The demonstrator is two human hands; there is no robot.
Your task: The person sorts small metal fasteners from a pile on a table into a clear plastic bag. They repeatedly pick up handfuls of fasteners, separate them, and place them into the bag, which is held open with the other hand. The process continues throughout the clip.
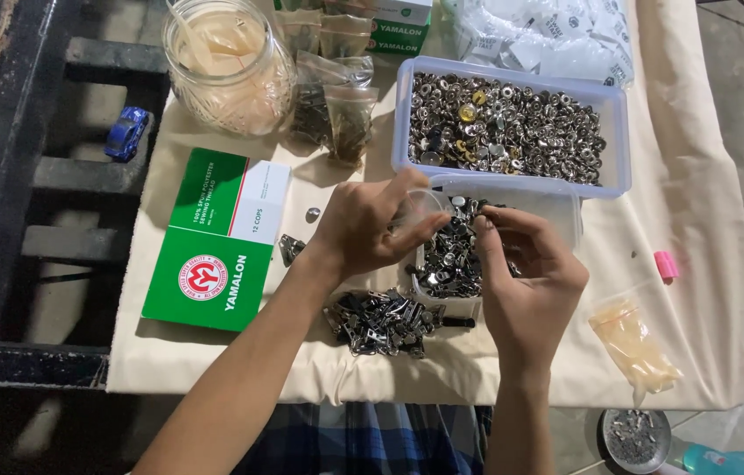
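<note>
Both hands over small tub (557, 207) of metal clips: left hand (363, 230) pinching clear bag (420, 207), right hand (526, 281) just beside, fingers closed, probably on clip.

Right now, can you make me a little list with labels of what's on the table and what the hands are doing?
Left hand: pinching a small clear plastic bag open, grip shut on it
Right hand: fingertips picking in the small tub of metal sliders
Big tub: full of round metal snaps
Loose pile: metal sliders on the cloth
Green box: lies left of the hands
Glass jar: far left corner
Toy car: blue, off the table's left edge
</note>
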